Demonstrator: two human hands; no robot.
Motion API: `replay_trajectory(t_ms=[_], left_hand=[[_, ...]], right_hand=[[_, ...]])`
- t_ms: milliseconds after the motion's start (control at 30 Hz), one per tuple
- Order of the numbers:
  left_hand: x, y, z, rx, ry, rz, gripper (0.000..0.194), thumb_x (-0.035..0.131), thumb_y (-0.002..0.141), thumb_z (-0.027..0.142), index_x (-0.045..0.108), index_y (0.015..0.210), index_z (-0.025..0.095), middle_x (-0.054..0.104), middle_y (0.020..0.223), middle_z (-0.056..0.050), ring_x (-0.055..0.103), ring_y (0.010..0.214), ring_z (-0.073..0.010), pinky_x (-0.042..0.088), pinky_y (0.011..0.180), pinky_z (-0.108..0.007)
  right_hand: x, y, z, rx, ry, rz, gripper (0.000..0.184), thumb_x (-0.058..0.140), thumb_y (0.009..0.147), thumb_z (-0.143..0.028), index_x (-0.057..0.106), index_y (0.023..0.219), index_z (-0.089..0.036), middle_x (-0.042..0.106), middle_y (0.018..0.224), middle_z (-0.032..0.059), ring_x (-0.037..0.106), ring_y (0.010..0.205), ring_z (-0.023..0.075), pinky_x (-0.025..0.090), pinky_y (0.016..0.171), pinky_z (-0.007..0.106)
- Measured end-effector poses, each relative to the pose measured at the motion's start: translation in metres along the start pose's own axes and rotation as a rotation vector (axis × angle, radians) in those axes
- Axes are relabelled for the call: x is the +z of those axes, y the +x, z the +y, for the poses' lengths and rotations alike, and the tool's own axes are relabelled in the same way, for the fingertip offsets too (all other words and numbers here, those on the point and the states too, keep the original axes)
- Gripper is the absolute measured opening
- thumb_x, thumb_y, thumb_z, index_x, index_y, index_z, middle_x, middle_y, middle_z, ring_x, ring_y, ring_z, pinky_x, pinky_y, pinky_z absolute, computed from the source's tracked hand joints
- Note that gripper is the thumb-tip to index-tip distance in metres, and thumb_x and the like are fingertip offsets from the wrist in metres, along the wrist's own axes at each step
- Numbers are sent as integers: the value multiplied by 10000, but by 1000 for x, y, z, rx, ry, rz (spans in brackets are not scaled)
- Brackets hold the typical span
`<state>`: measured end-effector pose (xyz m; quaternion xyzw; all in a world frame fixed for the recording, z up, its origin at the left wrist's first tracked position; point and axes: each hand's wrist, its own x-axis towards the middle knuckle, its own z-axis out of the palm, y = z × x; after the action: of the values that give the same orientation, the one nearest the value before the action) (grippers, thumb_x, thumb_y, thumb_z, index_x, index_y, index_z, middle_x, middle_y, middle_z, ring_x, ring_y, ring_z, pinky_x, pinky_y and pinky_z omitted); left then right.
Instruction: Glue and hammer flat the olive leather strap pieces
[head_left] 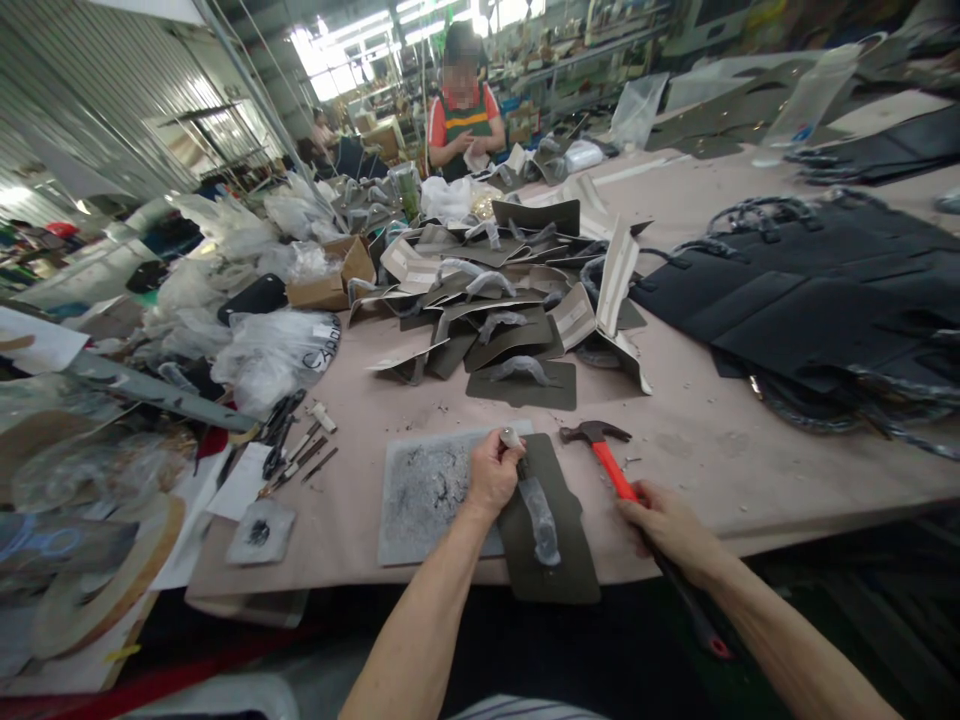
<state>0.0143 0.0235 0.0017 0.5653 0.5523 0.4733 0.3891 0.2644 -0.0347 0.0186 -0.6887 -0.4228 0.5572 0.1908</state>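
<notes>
My left hand (491,475) is closed in a fist round a small metal punch (511,438), held upright over the top end of a dark olive panel (551,545). The panel carries a plastic-wrapped handle (541,515) and partly overlaps a scarred grey cutting slab (424,492). My right hand (667,530) is wrapped round the orange shaft of a hammer (611,468). The hammer's dark head rests on the table just right of the panel.
A heap of olive panels with wrapped handles (510,300) lies mid-table, black bag pieces (817,300) at the right. Scissors and small tools (289,445) and plastic bags (274,350) crowd the left. A person in an apron (463,120) works at the far end.
</notes>
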Motion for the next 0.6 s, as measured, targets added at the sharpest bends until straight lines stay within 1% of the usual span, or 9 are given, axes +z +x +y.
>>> replay_trajectory(t_ms=[67, 100, 167, 200, 300, 367, 433, 500, 600], left_hand=[[1, -2, 1, 70, 84, -35, 141, 623, 822, 132, 689, 931, 193, 754, 862, -29, 684, 783, -176, 525, 766, -275], [1, -2, 1, 102, 115, -63, 154, 615, 822, 122, 690, 934, 197, 747, 848, -25, 678, 769, -173, 523, 759, -272], [1, -2, 1, 139, 148, -113, 167, 600, 827, 112, 690, 936, 203, 733, 828, -19, 668, 760, -171, 519, 759, -269], [0, -1, 1, 142, 150, -128, 169, 596, 829, 111, 689, 937, 202, 731, 831, -19, 666, 768, -172, 518, 768, -270], [-5, 6, 1, 101, 92, -174, 154, 588, 832, 113, 684, 925, 189, 737, 860, -22, 667, 810, -177, 519, 795, -276], [-8, 12, 2, 73, 53, -231, 124, 590, 830, 121, 679, 894, 178, 735, 850, -21, 662, 812, -175, 516, 795, -275], [-11, 16, 2, 71, 51, -284, 96, 600, 825, 135, 675, 867, 174, 723, 826, -14, 651, 800, -171, 509, 789, -272], [-13, 16, 1, 85, 61, -290, 92, 603, 820, 140, 674, 866, 176, 715, 823, -8, 642, 796, -168, 502, 790, -272], [-13, 12, -3, 89, 68, -275, 110, 595, 822, 140, 675, 886, 182, 705, 806, -1, 631, 766, -163, 501, 767, -271]], right_hand=[[5, -6, -7, 84, 299, -144, 139, 551, 839, -331, 466, 868, -225, 485, 667, -50, 415, 470, 98, 353, 466, 239], [7, -10, -12, 116, 382, -163, 146, 546, 842, -342, 462, 872, -226, 457, 650, -66, 372, 435, 83, 317, 428, 222], [8, -21, -25, 128, 450, -119, 172, 524, 873, -390, 463, 872, -230, 393, 610, -91, 299, 390, 69, 237, 377, 200], [6, -28, -33, 84, 435, -72, 206, 503, 897, -435, 467, 874, -233, 377, 596, -94, 292, 381, 70, 221, 366, 199], [-4, -50, -61, -246, 161, 129, 364, 429, 939, -583, 499, 865, -233, 422, 577, -70, 381, 414, 98, 280, 395, 222], [-8, -60, -77, -500, -80, 278, 404, 404, 949, -601, 498, 820, -230, 465, 571, -43, 432, 460, 116, 316, 457, 246], [-7, -62, -84, -667, -320, 403, 396, 388, 957, -572, 473, 774, -231, 481, 560, -21, 440, 479, 130, 298, 500, 270], [-2, -58, -86, -691, -546, 433, 364, 376, 960, -527, 457, 760, -234, 475, 541, -11, 417, 460, 138, 239, 502, 285], [-2, -53, -92, -602, -770, 300, 312, 381, 965, -454, 470, 767, -231, 479, 518, -8, 388, 424, 135, 178, 490, 288]])
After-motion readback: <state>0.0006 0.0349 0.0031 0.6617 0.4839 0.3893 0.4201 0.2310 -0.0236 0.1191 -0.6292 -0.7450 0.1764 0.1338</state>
